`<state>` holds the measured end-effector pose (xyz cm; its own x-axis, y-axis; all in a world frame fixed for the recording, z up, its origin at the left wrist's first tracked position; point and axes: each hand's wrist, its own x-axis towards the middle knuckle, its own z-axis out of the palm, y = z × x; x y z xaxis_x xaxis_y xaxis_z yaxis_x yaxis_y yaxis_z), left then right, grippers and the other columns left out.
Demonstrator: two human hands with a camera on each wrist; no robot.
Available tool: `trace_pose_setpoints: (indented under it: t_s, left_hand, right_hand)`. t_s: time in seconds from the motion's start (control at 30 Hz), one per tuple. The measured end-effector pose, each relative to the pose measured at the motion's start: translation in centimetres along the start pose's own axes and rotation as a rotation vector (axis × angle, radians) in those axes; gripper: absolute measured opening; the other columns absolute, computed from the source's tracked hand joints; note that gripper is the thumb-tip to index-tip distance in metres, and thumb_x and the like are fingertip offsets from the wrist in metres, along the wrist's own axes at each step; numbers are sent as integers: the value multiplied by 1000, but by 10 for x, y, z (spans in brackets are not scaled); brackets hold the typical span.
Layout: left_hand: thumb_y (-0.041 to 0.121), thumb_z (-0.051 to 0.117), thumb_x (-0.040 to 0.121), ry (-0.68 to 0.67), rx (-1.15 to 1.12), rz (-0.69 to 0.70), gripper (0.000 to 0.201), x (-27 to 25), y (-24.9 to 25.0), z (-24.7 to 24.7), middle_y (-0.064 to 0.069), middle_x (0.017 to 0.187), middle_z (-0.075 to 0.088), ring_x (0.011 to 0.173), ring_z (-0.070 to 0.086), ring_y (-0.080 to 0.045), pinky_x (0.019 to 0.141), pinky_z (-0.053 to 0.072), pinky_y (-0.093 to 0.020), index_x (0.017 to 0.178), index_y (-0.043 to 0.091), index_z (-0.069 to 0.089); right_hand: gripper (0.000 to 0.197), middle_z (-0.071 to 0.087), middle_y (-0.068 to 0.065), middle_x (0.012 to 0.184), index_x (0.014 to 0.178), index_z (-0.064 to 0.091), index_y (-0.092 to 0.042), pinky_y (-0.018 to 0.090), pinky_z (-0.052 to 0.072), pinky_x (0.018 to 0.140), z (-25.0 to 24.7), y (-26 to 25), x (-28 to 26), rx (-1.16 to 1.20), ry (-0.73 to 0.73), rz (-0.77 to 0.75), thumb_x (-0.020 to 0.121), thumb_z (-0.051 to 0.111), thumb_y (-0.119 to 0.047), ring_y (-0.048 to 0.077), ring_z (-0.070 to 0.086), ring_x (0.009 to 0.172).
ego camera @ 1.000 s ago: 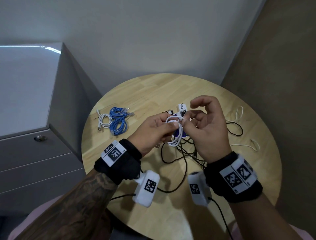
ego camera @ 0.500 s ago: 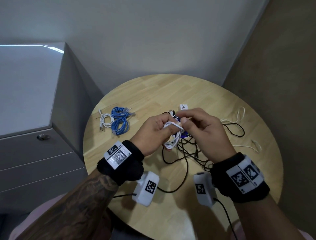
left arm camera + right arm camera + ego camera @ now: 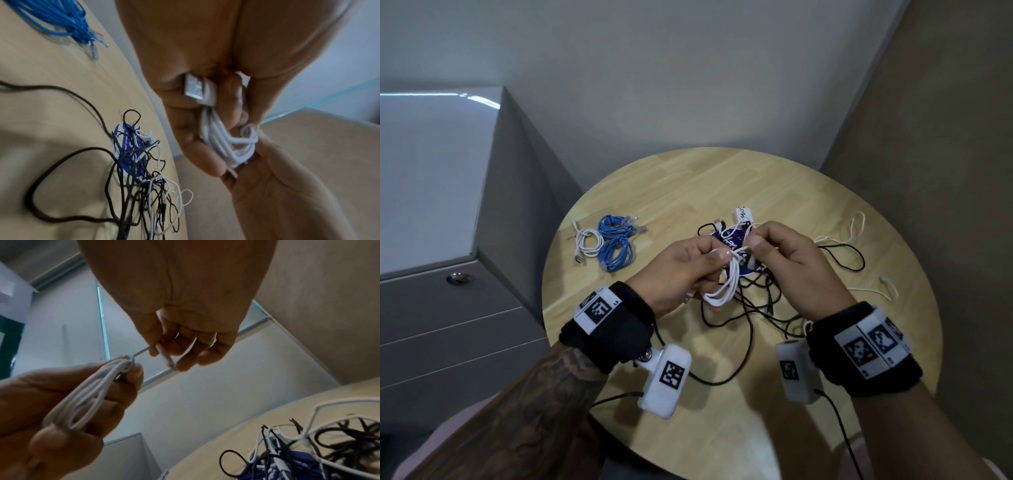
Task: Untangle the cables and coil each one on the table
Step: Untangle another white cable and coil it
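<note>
Both hands hold one thin white coiled cable (image 3: 724,286) above the round wooden table (image 3: 654,192).
The left hand (image 3: 681,270) grips the loops (left wrist view alone shows its silver USB plug (image 3: 194,88)); the right hand (image 3: 787,263) pinches the free end; behind, the tangled black and white cables (image 3: 760,301), farther, coiled blue cables (image 3: 616,245).

Round light-wood table (image 3: 674,192), pale plank grain. Far left on it: two coiled blue cables (image 3: 616,241) touching each other, a small coiled white cable (image 3: 586,242) just beside them. Centre-right: a loose tangle of black and white cables (image 3: 763,301) over a round blue-and-white card (image 3: 128,151); a white tag (image 3: 743,214) at its far edge.
</note>
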<state>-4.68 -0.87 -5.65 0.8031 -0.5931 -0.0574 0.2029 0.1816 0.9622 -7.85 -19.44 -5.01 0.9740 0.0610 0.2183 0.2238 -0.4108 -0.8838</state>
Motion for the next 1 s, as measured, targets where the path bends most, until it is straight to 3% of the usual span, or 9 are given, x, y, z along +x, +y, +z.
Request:
trace_pose_setpoints:
  t_s: [0.1, 0.23, 0.33, 0.43, 0.63, 0.7, 0.83, 0.93, 1.0]
  left_hand:
    - [17, 51, 90, -44, -19, -19, 23, -1, -1, -2, 6, 51, 35, 43, 25, -5, 42, 27, -13, 101, -3, 51]
    - [19, 53, 88, -57, -108, -88, 24, -3, 1, -4, 6, 54, 29, 45, 23, -3, 42, 22, -12, 102, -1, 50]
    - [16, 54, 94, -73, -76, -118, 40, -3, 1, -7, 9, 53, 28, 44, 23, -1, 41, 23, -9, 117, -16, 46]
    - [17, 50, 95, -88, 7, -100, 48, -4, -4, -7, 9, 53, 29, 46, 23, -3, 44, 24, -11, 114, -26, 43]
    - [16, 49, 93, -71, 93, -6, 29, -3, -11, 0, 11, 56, 46, 49, 31, -3, 48, 28, -13, 107, -9, 55]
    - [16, 48, 98, 15, 121, 47, 27, -1, -13, 3, 14, 54, 44, 48, 32, -2, 48, 29, -13, 101, -10, 55]
    - [13, 38, 104, 175, 166, 139, 35, 1, -7, 8, 15, 49, 44, 45, 36, -1, 49, 32, -13, 92, -12, 57]
    - [11, 32, 105, 199, 121, 163, 32, 1, -2, 13, 12, 43, 50, 40, 46, 3, 46, 35, -9, 95, -7, 56]
    - [11, 32, 105, 196, 51, 161, 31, 2, -3, 13, 12, 43, 49, 39, 46, 2, 45, 36, -9, 97, -8, 55]
  right_hand:
    - [15, 66, 17, 86, 90, 68, -5, 33, 49, 81, 1, 4, -1, 126, -72, 11, 100, 60, -14, 16, 59, 82]
    - [15, 66, 5, 79, 84, 65, -9, 30, 48, 74, -1, 1, -5, -17, -16, -36, 99, 63, -12, 16, 59, 76]
    - [14, 68, -3, 80, 82, 66, -14, 17, 45, 72, -23, -3, -4, -169, 99, -96, 97, 66, -15, 5, 60, 78]
    - [13, 69, -6, 83, 84, 68, -15, 16, 46, 74, -32, -1, -1, -226, 114, -91, 97, 66, -17, 5, 63, 82]
    - [18, 64, -3, 74, 82, 64, -11, 14, 43, 69, -15, 9, 0, -158, 185, -75, 99, 62, -14, 0, 55, 71]
    - [19, 63, 1, 74, 82, 62, -11, 21, 44, 68, -9, 12, 1, -101, 161, -38, 101, 59, -16, 5, 54, 69]
    - [17, 66, -2, 71, 88, 64, -9, 34, 48, 73, 6, 15, -2, 21, 27, 79, 102, 57, -15, 14, 58, 71]
    - [16, 66, -4, 71, 91, 64, -6, 30, 48, 77, 14, 16, -2, 78, -58, 118, 103, 55, -13, 8, 61, 74]
    - [17, 67, 5, 75, 95, 66, -3, 30, 47, 78, 17, 16, -1, 107, -88, 124, 101, 56, -16, 10, 60, 76]
